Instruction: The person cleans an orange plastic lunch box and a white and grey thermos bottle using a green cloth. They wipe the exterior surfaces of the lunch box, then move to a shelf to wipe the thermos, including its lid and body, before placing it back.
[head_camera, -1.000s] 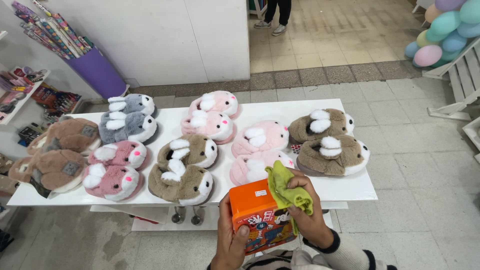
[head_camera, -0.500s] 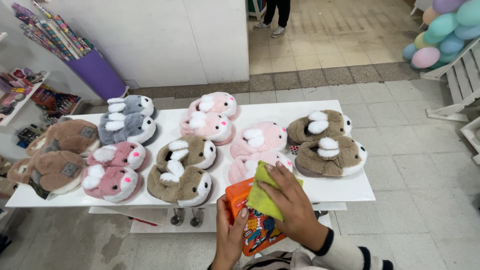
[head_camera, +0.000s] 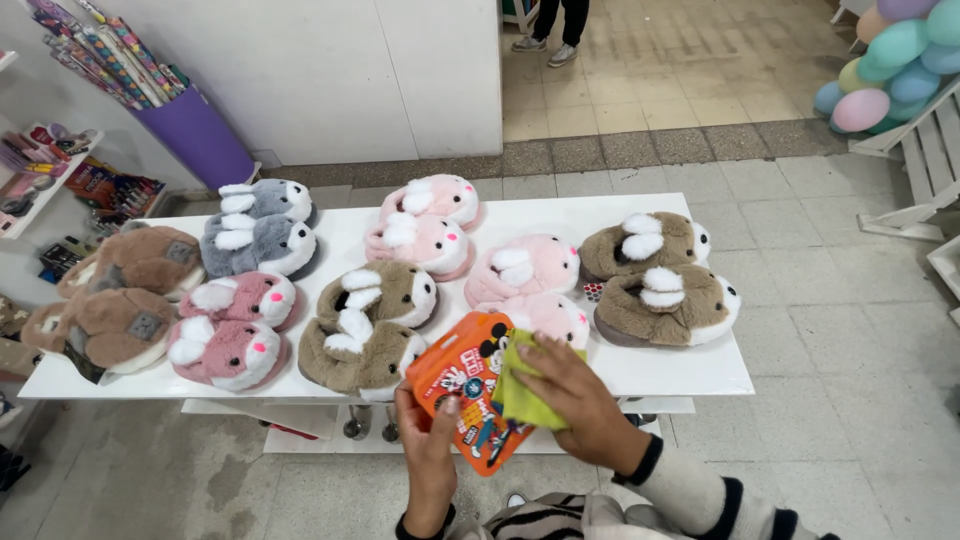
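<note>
**Orange box tilted between two hands, cloth pressed on its upper right**

White table (head_camera: 680, 365) in a shop carries rows of plush animal slippers (head_camera: 365, 330); just off its near edge, the orange box (head_camera: 465, 385) hangs over the tiled floor. Its long axis slants from upper left down to lower right. Left hand (head_camera: 428, 462) grips the lower edge from beneath, thumb on the face. Right hand (head_camera: 570, 395), closed on a yellow-green cloth (head_camera: 520, 395), presses it against the box's upper right part.

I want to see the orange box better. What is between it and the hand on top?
A yellow-green cloth lies between the right hand and the orange box, in the head view.
</note>
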